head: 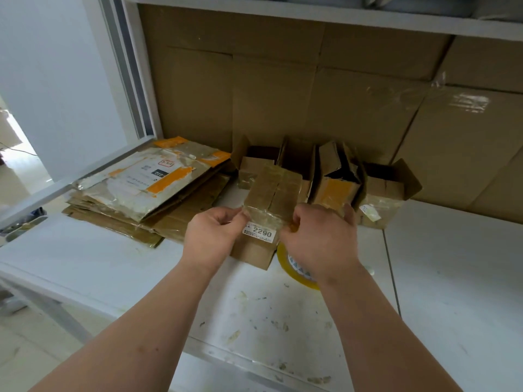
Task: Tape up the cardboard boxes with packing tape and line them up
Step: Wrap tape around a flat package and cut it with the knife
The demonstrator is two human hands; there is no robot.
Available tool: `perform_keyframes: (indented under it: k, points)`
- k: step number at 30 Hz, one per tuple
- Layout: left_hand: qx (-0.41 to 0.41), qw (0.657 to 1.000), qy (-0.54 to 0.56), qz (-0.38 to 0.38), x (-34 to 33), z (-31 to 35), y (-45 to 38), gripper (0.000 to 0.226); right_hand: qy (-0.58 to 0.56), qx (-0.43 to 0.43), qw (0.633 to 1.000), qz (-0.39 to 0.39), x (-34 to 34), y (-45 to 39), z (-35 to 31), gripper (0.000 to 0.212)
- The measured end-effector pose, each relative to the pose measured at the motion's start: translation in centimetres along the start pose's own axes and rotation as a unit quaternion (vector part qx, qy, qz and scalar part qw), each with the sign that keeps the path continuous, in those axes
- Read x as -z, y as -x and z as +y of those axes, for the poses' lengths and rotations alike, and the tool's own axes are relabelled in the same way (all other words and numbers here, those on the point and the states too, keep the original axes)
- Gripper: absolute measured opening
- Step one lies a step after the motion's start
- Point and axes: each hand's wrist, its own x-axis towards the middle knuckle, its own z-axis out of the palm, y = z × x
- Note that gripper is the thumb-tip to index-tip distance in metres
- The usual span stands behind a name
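Left hand (210, 236) and right hand (318, 240) pinched onto the near corners of a small cardboard box (270, 205), box held above the white table (141, 267), tape roll (294, 268) partly hidden under the right wrist, open boxes (339, 176) lined up behind, flattened cartons (147, 190) stacked at left.

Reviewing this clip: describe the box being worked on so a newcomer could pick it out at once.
Start at the white table under the shelf, where a row of open-flapped boxes stands against the cardboard backing. Just in front of that row, the left hand and right hand hold one small box between them. Unlike its neighbours, its flaps are closed under glossy tape, and it bears a white label reading 2290.
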Motion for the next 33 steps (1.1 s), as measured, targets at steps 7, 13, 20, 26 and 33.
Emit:
perform_keyframes:
  k: [7,13,20,26,33]
  points:
    - [-0.003,0.998,-0.028,-0.063,1.0,-0.2,-0.8,0.042,-0.122,0.007,0.983,-0.136,2.5,-0.3,1.3,0.017]
    - [-0.018,0.997,-0.028,-0.07,1.3,0.1,-0.6,0.045,-0.141,-0.012,0.983,-0.114,1.9,-0.4,0.7,0.029]
    - [-0.038,0.995,-0.068,-0.055,0.8,-0.4,-1.3,0.016,-0.071,-0.018,0.995,-0.071,0.7,-0.6,0.0,0.039]
    - [-0.042,0.994,-0.091,-0.052,0.5,-0.3,-1.4,0.029,-0.008,0.007,1.0,-0.02,-0.1,-0.5,-0.2,0.038]
    - [-0.06,0.983,-0.175,-0.025,0.1,0.3,-1.7,0.044,-0.037,0.028,0.997,-0.06,0.3,-0.7,0.4,0.034]
